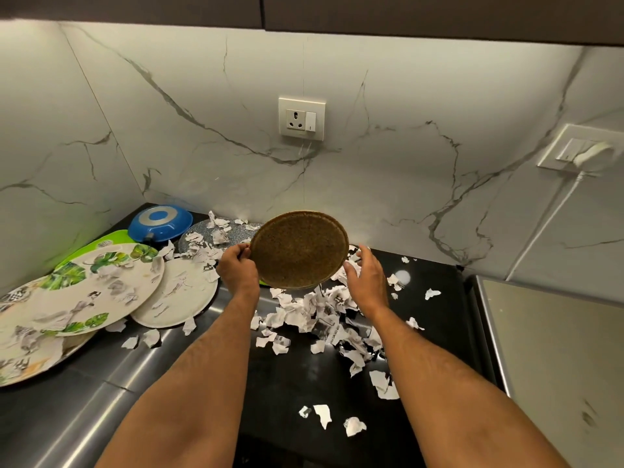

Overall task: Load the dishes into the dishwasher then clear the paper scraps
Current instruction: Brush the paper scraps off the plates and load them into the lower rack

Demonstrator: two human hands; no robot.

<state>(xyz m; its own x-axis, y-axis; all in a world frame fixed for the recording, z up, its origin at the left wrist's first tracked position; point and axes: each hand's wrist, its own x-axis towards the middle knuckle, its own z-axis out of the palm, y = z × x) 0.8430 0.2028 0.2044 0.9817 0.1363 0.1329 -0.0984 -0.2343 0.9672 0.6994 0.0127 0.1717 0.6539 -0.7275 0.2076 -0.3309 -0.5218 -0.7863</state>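
Head view, kitchen counter, read left to right. At nine o'clock I see the leaf-print plates point(84, 292) stacked and overlapping, a plain white plate point(175, 298) just beside them, and behind, near ten o'clock, a blue pan point(158, 222) turned bottom up and a grey speckled plate point(199, 236). At centre my left hand point(236, 268) pinches the left rim of the brown speckled plate point(299, 249), which is held tilted above the black counter point(287, 376). My right hand point(366, 282), at three o'clock of that plate, is spread and relaxed; whether its fingers touch the rim I cannot tell. Paper scraps point(320, 315) lie heaped beneath the plate and scatter toward five o'clock; more lie on the plates at left. The dishwasher is not in view.

Risks, as I judge them: a one-sided pinch may let the tilted plate slip; scraps clinging to plates could be carried into the dishwasher; scraps near the counter edge may fall.
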